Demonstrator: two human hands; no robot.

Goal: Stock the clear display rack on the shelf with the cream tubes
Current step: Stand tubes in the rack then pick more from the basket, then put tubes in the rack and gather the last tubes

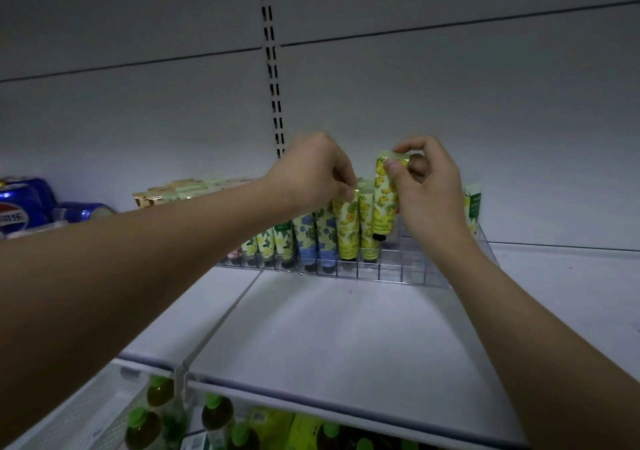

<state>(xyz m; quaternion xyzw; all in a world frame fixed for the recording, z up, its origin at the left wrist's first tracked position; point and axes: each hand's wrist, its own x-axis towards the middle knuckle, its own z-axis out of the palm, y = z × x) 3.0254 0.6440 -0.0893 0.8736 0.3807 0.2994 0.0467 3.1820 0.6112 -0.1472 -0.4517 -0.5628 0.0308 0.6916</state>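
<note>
A clear display rack (408,273) with small square slots sits on the white shelf (329,328). Several floral cream tubes stand cap-down in its left part, green, blue and yellow. My right hand (429,186) pinches the crimped top of a yellow-flowered tube (383,203), which hangs cap-down just above the rack, to the right of the standing yellow ones. My left hand (311,172) pinches the top of a standing yellow tube (346,231) in the rack. One more tube (472,207) stands at the rack's far right.
Blue cola cans (20,207) lie at the shelf's far left. A pile of loose tubes (180,190) lies behind my left forearm. Green-capped bottles (156,411) stand on the shelf below. A slotted upright (273,79) runs up the back wall.
</note>
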